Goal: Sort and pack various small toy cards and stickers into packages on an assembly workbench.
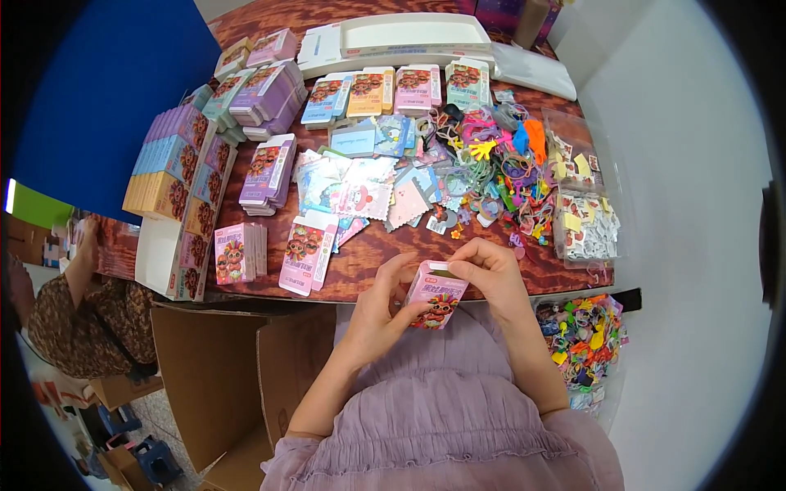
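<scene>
A small pink printed box point(432, 296) is held upright in front of my lap, its top end standing open. My left hand point(381, 304) wraps round its left side, thumb across the printed front. At the top, my right hand point(490, 270) pinches the white flap by the opening. What lies inside the box cannot be made out. Just beyond the table edge lie a flat pink box point(305, 255) and a row of pink boxes point(239, 252). Past my hands spreads a pile of patterned pouches point(352, 186), with a heap of colourful small trinkets point(499, 164) beside it.
Stacked purple boxes point(268, 173) and a display tray point(168, 245) of packed boxes stand left. White trays point(413, 34) lie at the back. Clear containers point(588, 233) of small packets sit right, above a bin of trinkets point(580, 340). An open carton point(217, 360) stands below; a person point(86, 323) is at far left.
</scene>
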`<state>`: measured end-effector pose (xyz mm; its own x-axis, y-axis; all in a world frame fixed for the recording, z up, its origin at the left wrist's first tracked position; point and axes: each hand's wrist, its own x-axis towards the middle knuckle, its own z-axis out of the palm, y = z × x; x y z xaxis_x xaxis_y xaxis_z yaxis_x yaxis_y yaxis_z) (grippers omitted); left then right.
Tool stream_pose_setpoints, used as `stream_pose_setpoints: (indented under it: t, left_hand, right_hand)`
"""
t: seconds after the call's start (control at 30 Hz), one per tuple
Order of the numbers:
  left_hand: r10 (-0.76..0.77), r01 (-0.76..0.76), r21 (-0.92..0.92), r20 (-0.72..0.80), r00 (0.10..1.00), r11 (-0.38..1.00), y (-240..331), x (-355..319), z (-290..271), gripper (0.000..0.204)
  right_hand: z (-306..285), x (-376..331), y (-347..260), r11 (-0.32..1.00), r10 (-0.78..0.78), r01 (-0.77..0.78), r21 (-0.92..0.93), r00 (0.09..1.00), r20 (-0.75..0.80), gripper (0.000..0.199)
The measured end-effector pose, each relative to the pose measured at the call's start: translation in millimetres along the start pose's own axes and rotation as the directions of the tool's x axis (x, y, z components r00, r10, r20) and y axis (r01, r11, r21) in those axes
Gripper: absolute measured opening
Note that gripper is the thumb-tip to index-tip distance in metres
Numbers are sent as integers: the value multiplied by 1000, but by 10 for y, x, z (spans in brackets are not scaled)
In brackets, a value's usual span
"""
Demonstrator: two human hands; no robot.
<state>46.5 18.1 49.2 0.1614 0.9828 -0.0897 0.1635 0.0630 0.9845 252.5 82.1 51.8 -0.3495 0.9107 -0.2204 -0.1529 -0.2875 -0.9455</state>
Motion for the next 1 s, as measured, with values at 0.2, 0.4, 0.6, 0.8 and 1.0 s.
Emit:
stream_pose_setpoints:
  t: [0.2,0.4,0.6,0.8,1.0]
  left_hand:
    - [33,-33,44,-3,999,998,-25,0,16,69]
    - [26,-25,59,-14,1000,998,-56,-48,55,70]
    - [171,-165,235,-7,985,958,55,-2,-8,52]
    - [205,-192,187,-51,977,963,11,-28,87,50]
    - [172,-172,49,7,985,984,-15,-51,69,41]
  right_hand:
    - [45,-30,-9,988,-52,52,-149,999,-1,5]
    - [-20,-78,-145,903,-117,159,-399,985,128,11]
    - [19,-186,-135,822,-225,276,-498,961,162,17]
    - [33,-281,186,752,-395,413,-514,906,152,20]
    - [143,-304,231,878,-350,330,-346,937,4,19]
